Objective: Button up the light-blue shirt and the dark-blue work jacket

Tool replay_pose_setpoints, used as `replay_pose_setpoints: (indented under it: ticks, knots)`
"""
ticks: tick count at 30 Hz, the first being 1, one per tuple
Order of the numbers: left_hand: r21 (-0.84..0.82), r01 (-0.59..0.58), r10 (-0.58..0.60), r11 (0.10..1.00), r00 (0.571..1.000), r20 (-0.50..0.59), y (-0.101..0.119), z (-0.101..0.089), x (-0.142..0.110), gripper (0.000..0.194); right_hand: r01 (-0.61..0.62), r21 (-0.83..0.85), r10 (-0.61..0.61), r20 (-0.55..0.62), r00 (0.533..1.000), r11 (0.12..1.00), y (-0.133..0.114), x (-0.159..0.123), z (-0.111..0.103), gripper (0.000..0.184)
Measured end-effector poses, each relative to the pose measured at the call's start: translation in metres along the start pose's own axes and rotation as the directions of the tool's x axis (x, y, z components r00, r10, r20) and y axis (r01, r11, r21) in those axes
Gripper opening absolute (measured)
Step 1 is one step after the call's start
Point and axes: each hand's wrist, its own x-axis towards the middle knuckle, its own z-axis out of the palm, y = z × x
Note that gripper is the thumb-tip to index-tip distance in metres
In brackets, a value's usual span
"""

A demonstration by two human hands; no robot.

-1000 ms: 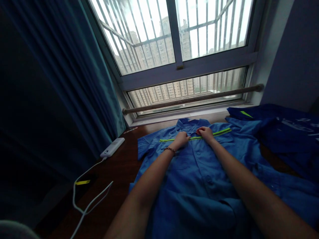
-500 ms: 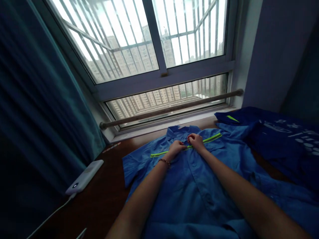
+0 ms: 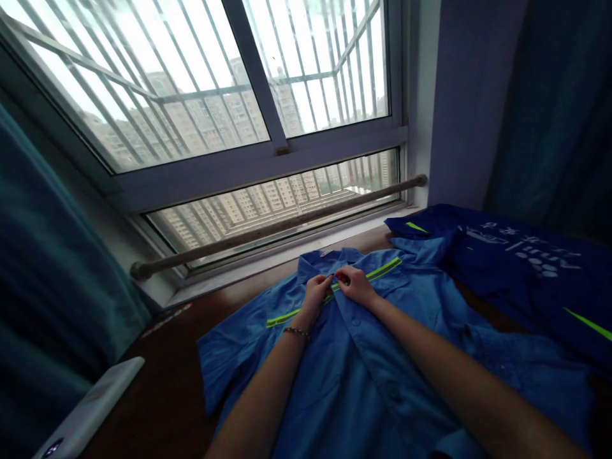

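Note:
A blue short-sleeved shirt [image 3: 306, 382] with yellow-green stripes across the chest lies front up, its collar towards the window. My left hand [image 3: 316, 294], a bracelet on its wrist, pinches the front edge of the shirt at the stripe, just below the collar. Right beside it, my right hand [image 3: 352, 284] has its fingers closed on the other side of the same front opening. The fingertips of both hands nearly meet. Whatever small part lies between them is hidden. Lower on the front, a button [image 3: 355, 322] shows.
A darker blue garment [image 3: 502, 255] with white print lies at the right, partly beside the shirt. On the brown wooden surface [image 3: 157, 370] at the left rests a white power bank [image 3: 95, 408]. Behind are a barred window, a rail [image 3: 287, 222] and a teal curtain [image 3: 48, 274].
The view has swung to the right, so everything sits further left. My hands have drawn closer together at the shirt front, the right one lowered to the stripe.

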Motion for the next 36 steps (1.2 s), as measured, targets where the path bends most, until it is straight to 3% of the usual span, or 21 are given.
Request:
replay_pose_setpoints:
  ticks: [3,9,17,26,36]
  knots:
    - [-0.126,-0.002,-0.007,0.992,0.997,-0.072,-0.006,0.003,0.003,0.040,0.061,0.032,-0.061,0.006,0.998,0.998,0.000,-0.002,-0.003,0.015]
    - [-0.233,-0.010,-0.019,0.972,0.992,-0.124,-0.010,0.006,0.006,0.038,0.049,-0.030,-0.048,0.031,0.998,0.998,0.001,-0.006,-0.006,0.011]
    - [-0.232,-0.030,0.000,0.972,0.992,-0.130,-0.007,0.008,0.002,0.035,0.097,-0.246,-0.080,0.082,0.993,0.964,-0.005,-0.009,-0.004,0.012]
    - [-0.211,-0.042,0.006,0.977,0.986,-0.167,-0.004,0.008,-0.005,0.031,0.094,-0.363,-0.057,0.112,0.992,0.927,-0.011,-0.011,-0.002,0.014]
    - [-0.173,-0.053,0.019,0.983,0.981,-0.194,0.000,0.006,-0.011,0.030,0.145,-0.338,-0.090,0.174,0.981,0.930,-0.017,-0.015,-0.002,0.013]
